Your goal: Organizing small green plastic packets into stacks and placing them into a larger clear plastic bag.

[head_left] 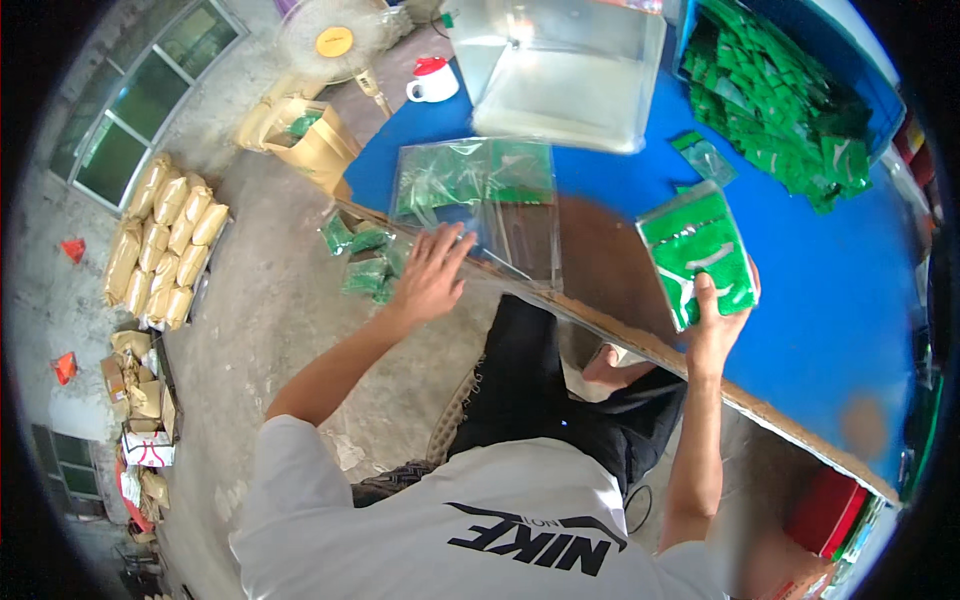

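My right hand (718,325) grips a stack of flat green packets (705,250) in clear plastic, its thumb lying across the front. The stack is tilted above the blue tabletop (810,330). My left hand (432,272) is open, fingers stretched and spread, at the near edge of a large clear plastic bag (520,240). That bag lies on the table with green printed sheets or packets in or under its far part; which one, I cannot tell. Whether my left fingertips touch the bag is unclear. Beyond my right hand lies a small green and clear packet (706,158).
A blue bin (890,95) heaped with green packets (780,110) stands at the far right. A clear plastic box (560,105) and a white mug with a red lid (433,82) are at the back. Several green packets (365,270) hang below the table's left edge. Wrapped parcels (165,240) are stacked left.
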`<action>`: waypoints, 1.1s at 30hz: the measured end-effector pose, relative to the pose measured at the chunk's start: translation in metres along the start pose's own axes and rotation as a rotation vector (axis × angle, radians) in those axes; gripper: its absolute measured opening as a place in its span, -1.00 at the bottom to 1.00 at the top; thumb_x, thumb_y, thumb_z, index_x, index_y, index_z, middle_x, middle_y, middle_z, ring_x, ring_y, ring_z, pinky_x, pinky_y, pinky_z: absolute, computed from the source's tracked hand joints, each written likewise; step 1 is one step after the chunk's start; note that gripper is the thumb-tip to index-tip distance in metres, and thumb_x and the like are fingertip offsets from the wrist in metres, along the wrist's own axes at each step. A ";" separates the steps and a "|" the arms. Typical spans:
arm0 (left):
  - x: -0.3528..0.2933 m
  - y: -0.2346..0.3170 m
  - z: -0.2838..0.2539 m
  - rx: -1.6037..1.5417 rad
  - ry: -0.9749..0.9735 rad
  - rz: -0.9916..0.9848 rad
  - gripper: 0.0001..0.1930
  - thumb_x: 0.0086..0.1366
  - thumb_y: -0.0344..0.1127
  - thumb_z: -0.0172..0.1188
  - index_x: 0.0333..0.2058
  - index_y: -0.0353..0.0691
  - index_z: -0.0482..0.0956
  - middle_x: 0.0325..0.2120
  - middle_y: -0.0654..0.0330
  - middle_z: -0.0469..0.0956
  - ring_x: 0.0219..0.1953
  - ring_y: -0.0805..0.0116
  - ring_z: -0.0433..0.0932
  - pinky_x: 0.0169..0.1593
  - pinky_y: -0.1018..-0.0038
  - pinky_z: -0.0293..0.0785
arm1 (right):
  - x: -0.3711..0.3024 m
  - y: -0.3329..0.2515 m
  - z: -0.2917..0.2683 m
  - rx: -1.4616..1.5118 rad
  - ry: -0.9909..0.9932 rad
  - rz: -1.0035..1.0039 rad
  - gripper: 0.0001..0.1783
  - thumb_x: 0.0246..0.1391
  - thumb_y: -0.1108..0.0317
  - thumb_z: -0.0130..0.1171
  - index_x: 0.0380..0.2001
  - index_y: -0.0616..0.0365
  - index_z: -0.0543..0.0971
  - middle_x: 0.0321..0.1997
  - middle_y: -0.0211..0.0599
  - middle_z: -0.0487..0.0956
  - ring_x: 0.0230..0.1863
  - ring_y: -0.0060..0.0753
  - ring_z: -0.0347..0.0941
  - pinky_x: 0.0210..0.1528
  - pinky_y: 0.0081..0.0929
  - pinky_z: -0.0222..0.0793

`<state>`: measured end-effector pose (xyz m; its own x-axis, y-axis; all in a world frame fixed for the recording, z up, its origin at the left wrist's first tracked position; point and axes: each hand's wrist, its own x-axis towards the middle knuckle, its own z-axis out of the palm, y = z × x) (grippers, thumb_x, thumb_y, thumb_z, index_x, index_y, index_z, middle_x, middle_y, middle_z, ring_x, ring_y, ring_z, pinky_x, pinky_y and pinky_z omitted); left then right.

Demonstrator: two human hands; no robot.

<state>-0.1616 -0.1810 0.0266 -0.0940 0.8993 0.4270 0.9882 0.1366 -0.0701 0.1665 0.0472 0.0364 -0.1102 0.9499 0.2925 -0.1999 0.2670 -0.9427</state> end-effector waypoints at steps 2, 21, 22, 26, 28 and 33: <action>-0.003 -0.005 0.016 0.027 -0.051 -0.031 -0.34 0.09 -0.54 0.20 0.23 -0.20 0.34 0.21 0.02 0.32 0.23 -0.03 0.34 0.31 0.03 0.25 | -0.001 0.000 -0.004 0.023 0.002 0.021 -0.04 0.01 0.24 0.45 0.33 0.31 0.11 0.22 -0.04 0.34 0.21 -0.24 0.34 0.28 -0.30 0.27; 0.078 0.091 0.029 -0.307 0.042 -0.167 -0.87 0.23 -0.34 0.25 -0.29 -0.25 0.66 -0.46 0.07 0.52 -0.38 0.02 0.58 -0.29 0.18 0.51 | -0.010 -0.023 -0.004 0.415 -0.230 0.391 -0.18 0.10 0.18 0.35 0.32 0.23 0.22 0.21 -0.17 0.44 0.21 -0.31 0.39 0.25 -0.31 0.33; 0.082 0.095 0.035 -0.360 0.015 -0.197 -0.87 0.24 -0.37 0.23 -0.27 -0.22 0.69 -0.46 0.05 0.55 -0.42 0.05 0.59 -0.31 0.22 0.52 | -0.008 -0.027 0.000 0.402 -0.283 0.432 -0.17 0.08 0.18 0.37 0.32 0.22 0.22 0.21 -0.15 0.43 0.22 -0.31 0.38 0.25 -0.31 0.33; 0.098 0.102 0.018 -0.827 -0.061 -0.532 -0.74 0.21 -0.52 0.25 -0.11 -0.20 0.67 -0.60 0.20 0.56 -0.59 0.44 0.48 -0.47 0.40 0.41 | 0.020 -0.041 0.007 0.177 -0.815 0.711 -0.29 0.02 0.17 0.42 0.19 0.22 0.40 0.07 -0.22 0.56 0.07 -0.32 0.50 0.06 -0.34 0.49; 0.103 0.095 0.009 -0.880 0.064 -0.471 -0.76 0.20 -0.51 0.30 -0.13 -0.26 0.65 -0.71 0.32 0.45 -0.65 0.58 0.31 -0.52 0.50 0.29 | 0.035 -0.028 0.017 0.142 -1.116 0.883 -0.39 0.04 0.16 0.40 0.11 0.19 0.48 0.00 -0.29 0.59 -0.02 -0.40 0.53 0.02 -0.39 0.52; 0.123 0.099 -0.028 -0.754 0.093 -0.369 -0.80 0.20 -0.44 0.32 -0.18 -0.27 0.64 -0.72 0.22 0.44 -0.67 0.49 0.35 -0.53 0.46 0.30 | 0.059 -0.009 0.048 0.017 -0.853 0.936 -0.54 0.05 0.18 0.38 -0.02 0.13 0.57 -0.07 -0.35 0.60 -0.10 -0.45 0.55 -0.06 -0.42 0.53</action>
<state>-0.0715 -0.0681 0.0976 -0.4485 0.8093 0.3792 0.7156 0.0710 0.6949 0.1146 0.0931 0.0704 -0.8051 0.3658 -0.4670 0.2818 -0.4568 -0.8438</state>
